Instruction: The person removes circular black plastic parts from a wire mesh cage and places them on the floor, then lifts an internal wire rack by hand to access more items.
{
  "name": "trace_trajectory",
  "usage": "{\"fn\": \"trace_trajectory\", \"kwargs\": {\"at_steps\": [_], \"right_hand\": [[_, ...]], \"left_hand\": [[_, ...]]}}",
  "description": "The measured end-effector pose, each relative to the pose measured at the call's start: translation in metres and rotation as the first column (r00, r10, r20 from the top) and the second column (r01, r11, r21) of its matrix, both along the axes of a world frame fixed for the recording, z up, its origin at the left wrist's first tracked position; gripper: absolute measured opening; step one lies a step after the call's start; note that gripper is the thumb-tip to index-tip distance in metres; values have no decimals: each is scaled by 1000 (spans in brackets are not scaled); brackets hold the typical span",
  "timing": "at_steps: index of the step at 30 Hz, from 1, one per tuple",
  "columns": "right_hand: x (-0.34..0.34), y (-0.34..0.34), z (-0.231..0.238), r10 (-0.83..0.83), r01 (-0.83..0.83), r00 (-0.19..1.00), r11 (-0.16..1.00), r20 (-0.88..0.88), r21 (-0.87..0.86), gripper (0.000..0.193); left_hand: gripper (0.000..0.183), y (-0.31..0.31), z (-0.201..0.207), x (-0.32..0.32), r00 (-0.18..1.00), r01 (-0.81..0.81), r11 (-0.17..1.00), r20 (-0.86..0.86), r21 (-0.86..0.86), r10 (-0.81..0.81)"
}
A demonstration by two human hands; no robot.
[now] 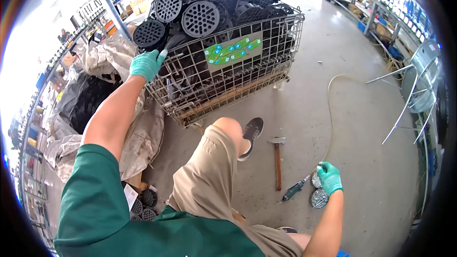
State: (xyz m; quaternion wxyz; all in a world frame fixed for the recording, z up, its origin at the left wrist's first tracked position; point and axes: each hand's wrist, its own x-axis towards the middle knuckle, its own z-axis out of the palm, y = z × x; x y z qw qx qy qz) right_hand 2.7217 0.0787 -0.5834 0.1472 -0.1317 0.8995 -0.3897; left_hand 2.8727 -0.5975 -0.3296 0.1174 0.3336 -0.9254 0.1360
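Note:
My left hand (pixel 147 65), in a green glove, is closed on the top corner of a wire cage (pixel 228 74). Black round plastic grates (pixel 201 19) are heaped in the cage above its rim, right beside that hand. My right hand (pixel 330 178), also gloved in green, is low on the right with its fingers curled. It is over two round containers of small metal pieces (pixel 318 198), partly covering one. A thin air hose (pixel 329 109) passes at its fingertips; whether they grip it, or something else, is hidden. A green power screwdriver (pixel 295 190) lies on the floor beside the containers.
A hammer (pixel 278 165) with a wooden handle lies on the floor ahead. Large woven sacks (pixel 143 138) slump at the left, with more grates (pixel 149 198) below them. A metal stool (pixel 419 78) lies tipped at the right. Loaded shelves (pixel 376 14) line the far right.

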Motion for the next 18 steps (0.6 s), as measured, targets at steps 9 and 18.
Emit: {"fn": "trace_trajectory", "kwargs": {"at_steps": [9, 18], "right_hand": [[3, -3, 47, -34, 35, 993, 999, 111, -8, 44], [19, 52, 46, -326, 324, 945, 943, 14, 79, 43]], "left_hand": [[53, 0, -8, -9, 992, 101, 985, -57, -140, -110], [26, -16, -31, -41, 634, 508, 842, -584, -181, -508]]}}
